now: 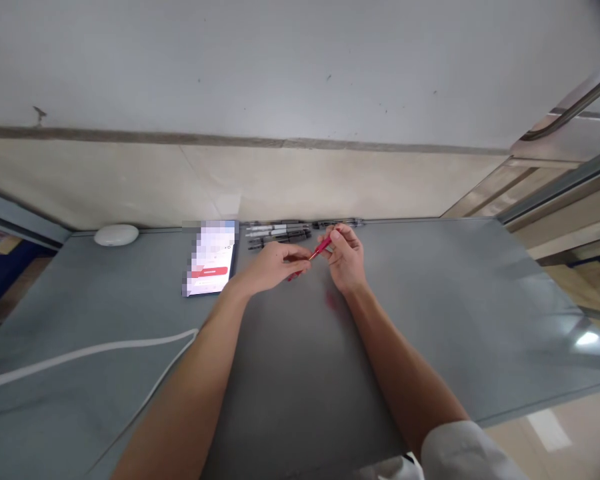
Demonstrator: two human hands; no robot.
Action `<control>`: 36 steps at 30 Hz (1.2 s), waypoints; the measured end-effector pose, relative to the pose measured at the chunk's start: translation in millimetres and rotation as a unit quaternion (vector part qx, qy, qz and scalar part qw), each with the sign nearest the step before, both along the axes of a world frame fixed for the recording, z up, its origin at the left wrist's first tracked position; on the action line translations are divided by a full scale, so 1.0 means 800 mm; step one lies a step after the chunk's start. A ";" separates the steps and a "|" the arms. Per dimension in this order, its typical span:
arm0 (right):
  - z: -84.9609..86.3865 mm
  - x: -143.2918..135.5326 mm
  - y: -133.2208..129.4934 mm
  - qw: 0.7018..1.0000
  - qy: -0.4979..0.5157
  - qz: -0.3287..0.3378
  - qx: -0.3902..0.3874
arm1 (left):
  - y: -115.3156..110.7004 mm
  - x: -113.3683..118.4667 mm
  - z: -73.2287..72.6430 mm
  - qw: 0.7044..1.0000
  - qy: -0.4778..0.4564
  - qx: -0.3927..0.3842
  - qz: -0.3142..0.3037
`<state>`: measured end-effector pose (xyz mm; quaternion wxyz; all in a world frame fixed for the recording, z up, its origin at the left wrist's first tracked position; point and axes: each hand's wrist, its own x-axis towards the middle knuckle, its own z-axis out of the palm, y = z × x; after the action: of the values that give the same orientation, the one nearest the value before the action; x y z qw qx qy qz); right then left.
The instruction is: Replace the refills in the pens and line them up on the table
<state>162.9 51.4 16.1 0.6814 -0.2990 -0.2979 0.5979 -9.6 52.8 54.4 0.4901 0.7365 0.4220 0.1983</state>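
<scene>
Over the middle of the grey table [290, 387], both hands hold a slim red pen [323, 245] that slants up to the right. My right hand [347, 257] pinches its upper red part between thumb and fingers. Lower down, my left hand [275, 267] is closed on the red lower part, which shows just under its fingertips. A thin orange-gold stretch is visible between the two hands. Behind them, several black and clear pens [280, 233] lie side by side near the wall, and a further group of dark pens [337, 223] is partly hidden by my right hand.
Left of my left hand lies a lit phone or tablet [213, 260], its screen partly pixelated. A white rounded object [117, 235] sits at the back left. White cable [105, 348] crosses the left side. A pale wall [330, 180] borders the table's back edge.
</scene>
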 end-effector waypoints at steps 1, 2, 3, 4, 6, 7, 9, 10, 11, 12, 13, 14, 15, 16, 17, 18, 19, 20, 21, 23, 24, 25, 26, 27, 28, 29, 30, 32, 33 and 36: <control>0.000 0.001 0.000 1.000 0.001 0.003 0.000 | 0.000 -0.001 0.001 1.000 -0.004 -0.004 -0.008; 0.000 0.002 0.000 1.000 0.002 0.007 0.001 | -0.001 -0.002 0.002 1.000 -0.010 -0.011 -0.017; 0.000 0.003 0.000 1.000 0.004 0.011 0.003 | -0.001 -0.002 0.003 0.999 -0.017 -0.022 -0.028; 0.000 0.003 -0.001 1.000 0.006 0.018 0.006 | -0.002 -0.003 0.004 0.998 -0.025 -0.034 -0.040; -0.001 0.005 -0.001 0.999 0.010 0.037 0.012 | -0.003 -0.003 0.006 0.995 -0.041 -0.061 -0.063; -0.002 0.005 -0.002 0.999 0.013 0.047 0.016 | -0.004 -0.003 0.007 0.993 -0.047 -0.073 -0.074; -0.002 0.006 -0.003 0.997 0.021 0.066 0.024 | -0.005 -0.002 0.009 0.990 -0.055 -0.090 -0.093; -0.003 0.006 -0.003 0.997 0.025 0.072 0.027 | -0.005 -0.002 0.009 0.989 -0.056 -0.095 -0.100; -0.003 0.006 -0.004 0.996 0.029 0.075 0.029 | -0.006 -0.002 0.010 0.988 -0.057 -0.097 -0.104; -0.002 0.006 -0.004 0.996 0.031 0.075 0.030 | -0.006 -0.001 0.010 0.988 -0.058 -0.095 -0.103; -0.002 0.005 -0.004 0.996 0.034 0.071 0.031 | -0.006 -0.001 0.009 0.989 -0.058 -0.090 -0.098; -0.002 0.004 -0.004 0.997 0.036 0.065 0.031 | -0.006 0.000 0.008 0.991 -0.055 -0.082 -0.088; -0.001 0.004 -0.004 0.997 0.037 0.058 0.032 | -0.006 0.000 0.007 0.993 -0.052 -0.072 -0.075; -0.001 0.003 -0.004 0.998 0.036 0.049 0.032 | -0.005 0.001 0.006 0.995 -0.047 -0.062 -0.061; -0.001 0.002 -0.003 0.998 0.033 0.040 0.031 | -0.005 0.002 0.004 0.997 -0.042 -0.051 -0.047; -0.001 0.001 -0.003 0.999 0.027 0.031 0.028 | -0.004 0.002 0.003 0.998 -0.037 -0.040 -0.035; -0.001 0.000 -0.003 0.999 0.019 0.020 0.023 | -0.004 0.003 0.002 0.999 -0.034 -0.031 -0.024; 0.000 -0.001 -0.003 1.000 0.011 0.009 0.017 | -0.004 0.003 0.001 0.999 -0.031 -0.023 -0.015; 0.000 -0.002 -0.003 1.000 0.003 -0.003 0.012 | -0.004 0.004 0.000 0.999 -0.028 -0.015 -0.007; 0.000 -0.004 -0.003 1.000 -0.004 -0.021 0.005 | -0.004 0.004 0.001 1.000 -0.021 -0.001 0.004; 0.001 -0.004 -0.003 1.000 -0.004 -0.025 0.004 | -0.004 0.005 0.001 1.000 -0.016 0.006 0.006; 0.001 -0.004 -0.003 1.000 -0.004 -0.025 0.004 | -0.004 0.005 0.002 1.000 -0.011 0.013 0.006; 0.001 -0.004 -0.003 1.000 -0.004 -0.022 0.003 | -0.004 0.005 0.003 1.000 -0.006 0.018 0.004; 0.002 -0.003 -0.004 1.000 -0.004 -0.017 0.001 | -0.004 0.004 0.004 1.000 -0.003 0.020 0.000; 0.003 -0.002 -0.004 1.000 -0.006 -0.012 -0.002 | -0.004 0.004 0.005 1.000 -0.001 0.020 -0.005; 0.003 -0.001 -0.004 1.000 -0.008 -0.006 -0.004 | -0.004 0.003 0.006 1.000 -0.002 0.016 -0.011; 0.003 0.001 -0.005 1.000 -0.011 -0.001 -0.005 | -0.005 0.003 0.007 1.000 -0.005 0.011 -0.019; 0.003 0.003 -0.006 1.000 -0.012 0.007 -0.002 | -0.005 0.001 0.008 0.999 -0.012 0.000 -0.038; 0.002 0.003 -0.006 1.000 -0.010 0.010 0.002 | -0.005 0.001 0.009 0.999 -0.015 -0.007 -0.048; 0.000 0.004 -0.007 0.999 0.009 0.026 0.021 | -0.006 0.000 0.008 0.997 -0.025 -0.031 -0.070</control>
<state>166.4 45.9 15.9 0.6743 -0.2711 -0.3123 0.6117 -9.9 48.0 61.2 0.5357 0.7436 0.3631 0.1683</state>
